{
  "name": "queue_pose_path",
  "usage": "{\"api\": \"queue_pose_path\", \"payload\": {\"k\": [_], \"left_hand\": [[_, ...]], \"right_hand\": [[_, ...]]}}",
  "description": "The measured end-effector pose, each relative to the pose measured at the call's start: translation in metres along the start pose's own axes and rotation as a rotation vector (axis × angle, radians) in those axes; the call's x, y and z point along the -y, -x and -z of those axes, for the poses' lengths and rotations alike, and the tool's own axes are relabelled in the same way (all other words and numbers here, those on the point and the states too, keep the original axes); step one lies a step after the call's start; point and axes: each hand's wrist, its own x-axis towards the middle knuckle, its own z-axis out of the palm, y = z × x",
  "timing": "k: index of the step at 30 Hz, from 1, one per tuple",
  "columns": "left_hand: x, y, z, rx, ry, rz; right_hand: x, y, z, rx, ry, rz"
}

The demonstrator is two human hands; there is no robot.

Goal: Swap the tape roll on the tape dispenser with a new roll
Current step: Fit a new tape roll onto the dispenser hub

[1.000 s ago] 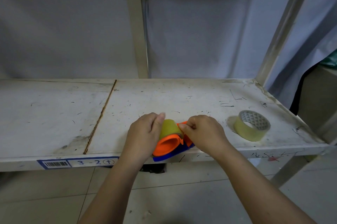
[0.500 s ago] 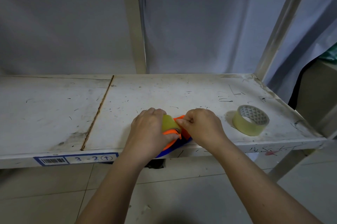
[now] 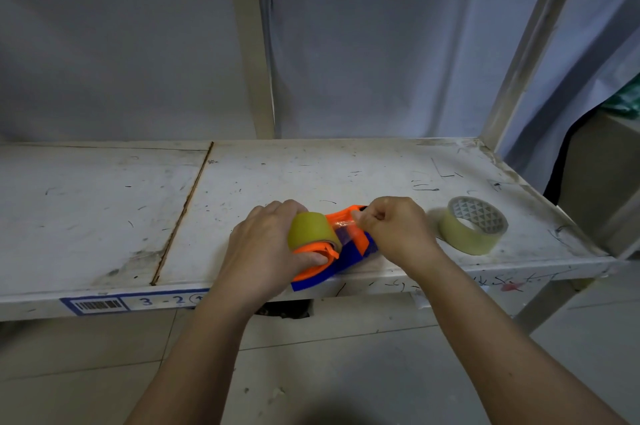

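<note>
An orange and blue tape dispenser [image 3: 349, 253] lies near the front edge of a scuffed white shelf [image 3: 104, 217]. A yellowish tape roll [image 3: 311, 229] sits in it. My left hand [image 3: 266, 248] grips the dispenser and the roll from the left. With pinched fingers my right hand [image 3: 394, 230] holds the clear tape end [image 3: 343, 225], stretched from the roll toward the dispenser's front. A second yellowish tape roll [image 3: 472, 224] lies flat on the shelf to the right, apart from both hands.
An upright post [image 3: 252, 44] stands behind the shelf, and a slanted post [image 3: 530, 44] rises at the right rear corner. A barcode label [image 3: 97, 304] marked 3-2 is stuck on the front edge. Tiled floor lies below.
My right hand has drawn a strip of tape out from the roll toward the right. My left thumb has shifted down onto the dispenser's orange side, so more of the roll shows.
</note>
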Motion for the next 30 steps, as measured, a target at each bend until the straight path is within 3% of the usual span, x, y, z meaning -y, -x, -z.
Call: {"api": "queue_pose_path", "payload": {"k": [3,6,8,10,12,18,23,30], "left_hand": [[0.003,-0.001,0.000,0.019,-0.054,-0.018],[0.003,-0.002,0.001,0.042,-0.115,-0.031],[0.001,-0.002,0.001,0.052,-0.176,-0.045],[-0.003,-0.002,0.000,0.056,-0.244,-0.064],[-0.007,-0.003,-0.001,0.057,-0.313,-0.075],[-0.018,-0.010,-0.002,0.123,-0.411,-0.053],[-0.042,-0.027,-0.005,0.247,-0.638,-0.044],[-0.058,-0.045,-0.013,0.366,-0.786,-0.176]], "right_hand": [[-0.005,-0.005,0.000,0.128,-0.350,-0.209],[-0.006,-0.004,0.001,0.251,-0.454,-0.299],[-0.007,-0.003,0.005,0.234,-0.219,-0.199],[-0.002,0.000,0.010,0.115,0.363,-0.003],[0.008,0.005,0.013,0.012,0.650,0.140],[-0.008,-0.004,0.006,0.129,0.437,-0.014],[-0.021,-0.012,-0.005,0.178,0.345,-0.047],[-0.026,-0.016,-0.004,0.170,0.295,-0.088]]}}
